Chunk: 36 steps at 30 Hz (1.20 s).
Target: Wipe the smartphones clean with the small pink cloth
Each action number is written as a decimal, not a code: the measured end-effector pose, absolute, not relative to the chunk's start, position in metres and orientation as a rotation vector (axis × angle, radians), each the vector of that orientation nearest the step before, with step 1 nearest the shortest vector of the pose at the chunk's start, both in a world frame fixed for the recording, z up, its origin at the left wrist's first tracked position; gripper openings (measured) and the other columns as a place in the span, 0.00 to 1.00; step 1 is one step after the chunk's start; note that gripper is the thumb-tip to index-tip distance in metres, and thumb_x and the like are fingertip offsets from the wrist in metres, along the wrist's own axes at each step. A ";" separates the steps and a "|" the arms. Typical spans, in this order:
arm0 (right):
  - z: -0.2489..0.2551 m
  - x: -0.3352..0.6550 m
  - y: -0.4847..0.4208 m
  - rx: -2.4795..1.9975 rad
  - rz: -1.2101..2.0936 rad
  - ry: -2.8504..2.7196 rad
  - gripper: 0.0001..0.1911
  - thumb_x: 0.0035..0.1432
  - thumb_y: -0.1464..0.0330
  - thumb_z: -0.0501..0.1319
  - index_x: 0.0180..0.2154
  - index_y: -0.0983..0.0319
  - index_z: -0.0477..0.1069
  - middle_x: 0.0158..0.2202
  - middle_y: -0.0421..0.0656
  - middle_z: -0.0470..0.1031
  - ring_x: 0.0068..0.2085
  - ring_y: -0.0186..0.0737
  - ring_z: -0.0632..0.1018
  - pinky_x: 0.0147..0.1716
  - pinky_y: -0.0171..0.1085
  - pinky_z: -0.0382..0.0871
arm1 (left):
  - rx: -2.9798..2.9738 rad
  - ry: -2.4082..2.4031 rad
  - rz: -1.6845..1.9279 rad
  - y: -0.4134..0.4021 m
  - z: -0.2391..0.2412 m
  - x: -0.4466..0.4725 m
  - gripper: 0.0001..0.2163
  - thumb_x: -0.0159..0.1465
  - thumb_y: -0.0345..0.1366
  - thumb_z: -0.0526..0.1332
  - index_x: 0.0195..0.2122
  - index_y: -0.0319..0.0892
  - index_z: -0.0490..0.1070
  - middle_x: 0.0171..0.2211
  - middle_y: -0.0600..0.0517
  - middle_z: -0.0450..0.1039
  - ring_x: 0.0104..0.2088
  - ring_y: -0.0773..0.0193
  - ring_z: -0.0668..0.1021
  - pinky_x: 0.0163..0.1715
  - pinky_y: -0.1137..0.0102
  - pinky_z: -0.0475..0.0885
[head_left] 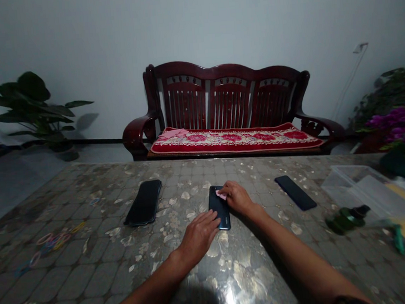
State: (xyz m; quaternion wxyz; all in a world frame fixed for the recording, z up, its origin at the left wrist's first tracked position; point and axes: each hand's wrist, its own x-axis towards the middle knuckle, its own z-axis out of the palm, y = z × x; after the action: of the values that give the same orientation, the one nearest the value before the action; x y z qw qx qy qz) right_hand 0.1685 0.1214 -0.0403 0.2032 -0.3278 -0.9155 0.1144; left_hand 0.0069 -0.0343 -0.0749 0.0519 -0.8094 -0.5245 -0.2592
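Note:
A dark blue phone lies face down on the table, its camera end pointing away from me. My left hand rests with fingers stretched out on the phone's left edge and holds nothing. At the upper part of the phone's back, my right hand pinches a small pink cloth and presses it against the surface. Part of the cloth is hidden under the fingers. To the left lies a black phone; to the right, a dark blue phone or phone case.
The table has a patterned cover. Colored bands lie at left. On the right are a clear plastic box, a green bottle on its side and a green object. A wooden bench stands behind.

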 end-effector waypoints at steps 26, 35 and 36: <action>-0.044 0.175 0.106 -0.762 0.241 -2.630 0.13 0.62 0.77 0.60 0.41 0.59 0.81 0.38 0.46 0.77 0.41 0.43 0.74 0.41 0.37 0.64 | -2.642 -1.857 -0.658 0.035 -0.028 -0.029 0.17 0.71 0.33 0.57 0.59 0.48 0.72 0.63 0.49 0.70 0.68 0.52 0.64 0.67 0.47 0.56; -0.041 0.176 0.102 -0.831 0.259 -2.608 0.13 0.63 0.77 0.61 0.42 0.58 0.81 0.39 0.45 0.78 0.42 0.42 0.74 0.41 0.36 0.63 | -2.880 -1.786 -0.345 0.091 -0.043 -0.038 0.24 0.67 0.22 0.54 0.60 0.52 0.71 0.65 0.54 0.66 0.71 0.52 0.56 0.68 0.40 0.42; -0.041 0.175 0.102 -0.831 0.260 -2.610 0.13 0.62 0.77 0.60 0.42 0.59 0.81 0.40 0.45 0.78 0.42 0.42 0.74 0.41 0.36 0.63 | -2.890 -1.778 -0.344 0.093 -0.046 -0.039 0.25 0.66 0.21 0.54 0.59 0.52 0.71 0.65 0.54 0.67 0.71 0.51 0.56 0.68 0.40 0.42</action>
State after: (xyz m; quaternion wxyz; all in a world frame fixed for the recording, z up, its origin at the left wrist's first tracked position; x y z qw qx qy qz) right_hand 0.1755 0.1019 -0.0411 0.1941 -0.2963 -0.9306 0.0927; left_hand -0.0388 0.0931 -0.0457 -0.1341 -0.8398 -0.5166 -0.0999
